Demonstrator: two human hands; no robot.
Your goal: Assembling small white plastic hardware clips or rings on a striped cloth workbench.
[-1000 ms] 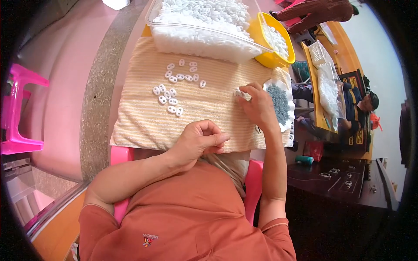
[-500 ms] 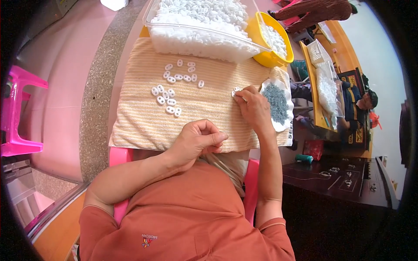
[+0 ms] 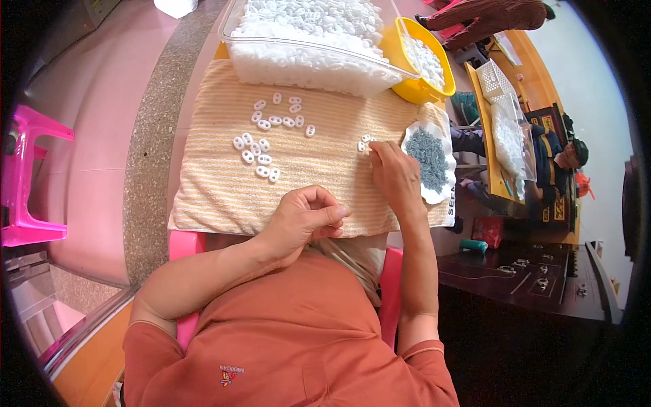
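My left hand (image 3: 306,218) is closed above the near edge of the striped towel (image 3: 224,203), its thumb and forefinger pressed together. Whatever it holds, if anything, is too small to make out. Over at the right, my right hand (image 3: 397,178) has its fingers pinched close to a few small white two-holed plastic pieces (image 3: 362,146); its fingertips hide what lies between them. Beside that hand is a white scalloped dish (image 3: 450,193) heaped with small grey-blue bits (image 3: 428,159). Farther left on the towel are several white two-holed pieces (image 3: 255,148) in loose groups.
A clear plastic bin (image 3: 319,51) full of white pieces stands at the towel's far edge, next to a yellow basket (image 3: 405,90) of more. At left is a pink stool (image 3: 27,176). Right, a person (image 3: 556,159) sits by another table with a tray (image 3: 505,136).
My right hand has drawn slightly nearer and to the right, uncovering more of the small white pieces. My left hand keeps nearly the same pose.
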